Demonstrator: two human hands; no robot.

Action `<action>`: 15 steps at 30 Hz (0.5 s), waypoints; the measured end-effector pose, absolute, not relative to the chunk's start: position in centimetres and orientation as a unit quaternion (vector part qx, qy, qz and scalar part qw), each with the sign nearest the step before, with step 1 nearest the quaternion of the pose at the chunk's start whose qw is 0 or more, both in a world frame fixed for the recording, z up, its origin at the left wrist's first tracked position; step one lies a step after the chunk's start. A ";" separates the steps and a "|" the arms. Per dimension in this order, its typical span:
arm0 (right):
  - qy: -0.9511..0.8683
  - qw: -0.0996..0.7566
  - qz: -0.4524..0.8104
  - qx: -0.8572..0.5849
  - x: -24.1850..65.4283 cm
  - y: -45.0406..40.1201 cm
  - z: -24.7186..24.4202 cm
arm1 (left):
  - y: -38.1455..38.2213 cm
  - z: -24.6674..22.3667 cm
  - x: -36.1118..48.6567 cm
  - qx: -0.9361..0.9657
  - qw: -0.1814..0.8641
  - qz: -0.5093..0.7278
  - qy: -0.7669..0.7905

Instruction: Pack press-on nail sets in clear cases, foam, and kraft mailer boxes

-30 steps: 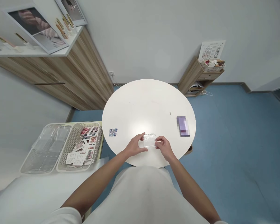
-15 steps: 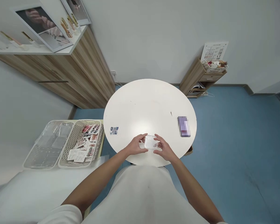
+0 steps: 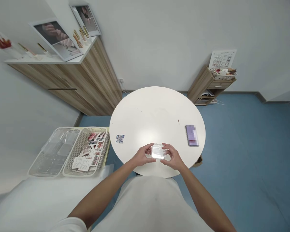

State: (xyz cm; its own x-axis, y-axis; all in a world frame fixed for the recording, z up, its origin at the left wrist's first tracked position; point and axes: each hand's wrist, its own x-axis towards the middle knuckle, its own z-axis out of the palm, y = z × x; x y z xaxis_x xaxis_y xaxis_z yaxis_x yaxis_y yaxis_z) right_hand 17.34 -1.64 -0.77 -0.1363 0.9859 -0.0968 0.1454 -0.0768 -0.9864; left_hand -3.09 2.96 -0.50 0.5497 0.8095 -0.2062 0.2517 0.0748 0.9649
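Between my two hands is a small clear plastic box (image 3: 158,151), held over the front part of the white oval table (image 3: 157,109). My left hand (image 3: 144,156) grips its left edge with thumb and fingers. On the opposite edge, my right hand (image 3: 172,157) has its fingers and thumb closed the same way. Light glares off the box, and I cannot make out whether anything is inside. A small card of blue nail tips (image 3: 120,139) lies on the table to the left. Over at the right side rests a purple, blurred rectangular item (image 3: 191,135).
Left of the table, a white basket (image 3: 65,167) holds several printed nail cards, beside another basket with clear plastic boxes (image 3: 54,149). A wooden cabinet (image 3: 99,74) stands at the back left, a small wooden shelf unit (image 3: 200,83) at the back right. A tiny dark object (image 3: 178,121) lies on the table.
The whole view has shifted slightly, so everything sits a little lower and to the right. Both hands still hold the clear box, which now catches more glare.
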 end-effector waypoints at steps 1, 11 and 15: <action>-0.552 0.406 0.514 -0.515 17.4 -1.5 -0.7 | 2.9 -0.5 -3.1 0.635 0.608 0.233 0.415; -0.540 0.422 0.538 -0.492 17.4 -1.3 -0.7 | 2.2 -0.8 -3.4 0.629 0.610 0.254 0.410; -0.520 0.440 0.548 -0.485 17.1 -0.9 -0.4 | 1.8 -0.6 -3.2 0.615 0.618 0.264 0.412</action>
